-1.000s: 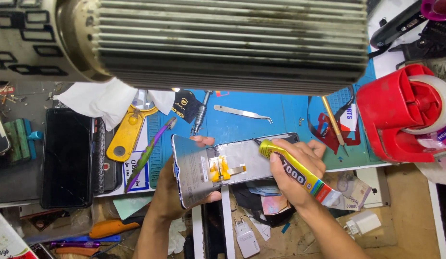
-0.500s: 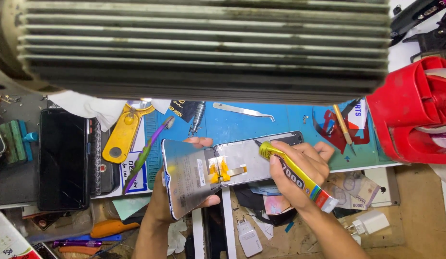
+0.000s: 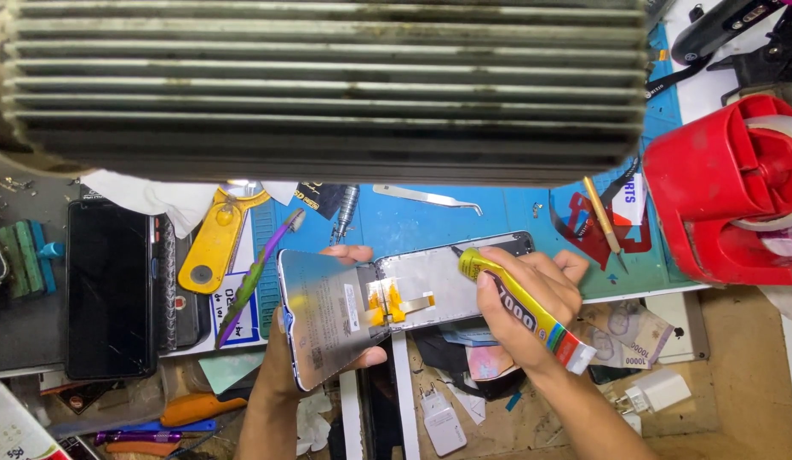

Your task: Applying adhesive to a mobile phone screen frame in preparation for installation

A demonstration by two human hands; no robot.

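Left hand (image 3: 298, 358) grips the silvery phone screen panel with orange flex cable (image 3: 345, 311) from below, fingers curled round both edges, palm hidden behind it. Right hand (image 3: 519, 307) is closed around a yellow glue tube (image 3: 519, 308), nozzle at the panel's top edge; contact unclear. A grey ribbed fan guard (image 3: 328, 85) blocks everything above the panel.

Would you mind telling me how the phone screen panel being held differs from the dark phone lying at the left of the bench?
The screen panel is held tilted above the bench in the left hand; the dark phone lies flat and untouched. The panel shows a silvery back with an orange flex cable; the phone shows a plain black face. The right hand aims a glue tube at the panel's edge, not at the phone. Both are long rectangles.
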